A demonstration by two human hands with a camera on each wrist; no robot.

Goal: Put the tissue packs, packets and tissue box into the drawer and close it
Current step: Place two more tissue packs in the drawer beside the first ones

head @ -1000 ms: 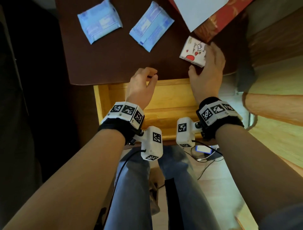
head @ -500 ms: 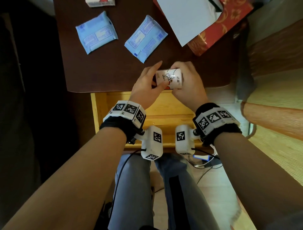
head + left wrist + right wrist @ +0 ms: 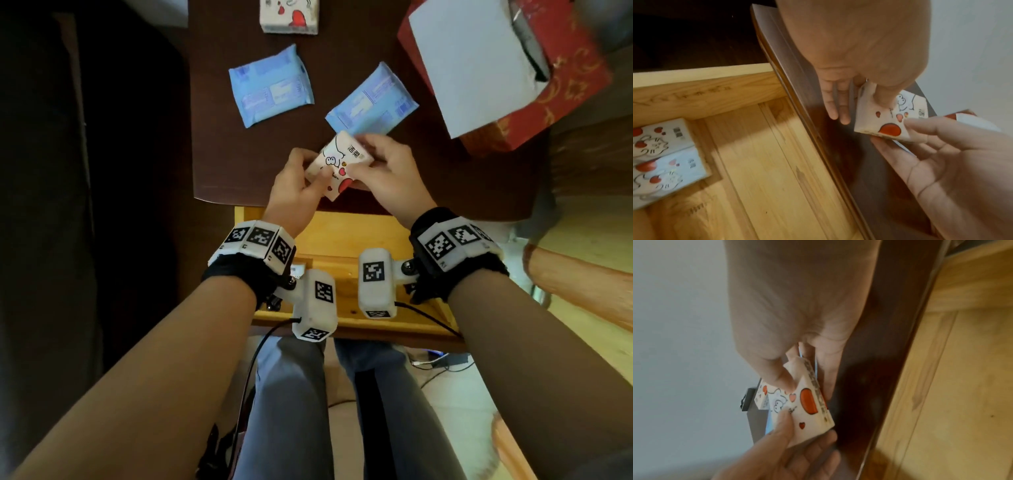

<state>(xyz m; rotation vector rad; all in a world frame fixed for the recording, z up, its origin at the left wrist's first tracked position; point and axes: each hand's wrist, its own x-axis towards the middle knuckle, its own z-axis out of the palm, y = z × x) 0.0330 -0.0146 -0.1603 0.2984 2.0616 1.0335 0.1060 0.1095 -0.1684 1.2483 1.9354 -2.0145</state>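
Observation:
A white tissue pack (image 3: 339, 164) with red hearts and a cartoon is held by both hands above the dark table's front edge. My left hand (image 3: 301, 185) pinches its near-left end (image 3: 879, 116), and my right hand (image 3: 383, 164) grips its far-right end (image 3: 809, 402). Below them the light wooden drawer (image 3: 346, 233) stands open; two more white packs (image 3: 663, 155) lie in its corner. Two blue packets (image 3: 270, 85) (image 3: 373, 99) and another white pack (image 3: 289, 15) lie on the table. The red tissue box (image 3: 548, 102) with a white sheet on top sits at the far right.
The dark brown table top (image 3: 212, 144) overhangs the drawer's back part. My knees in grey trousers (image 3: 291, 394) are just under the drawer front. Cables (image 3: 431, 363) lie on the floor to the right. A dark area fills the left side.
My right hand carried the white pack from the table's right side to the middle, and my left hand came up and took its other end. The pack is now turned slantwise between both hands.

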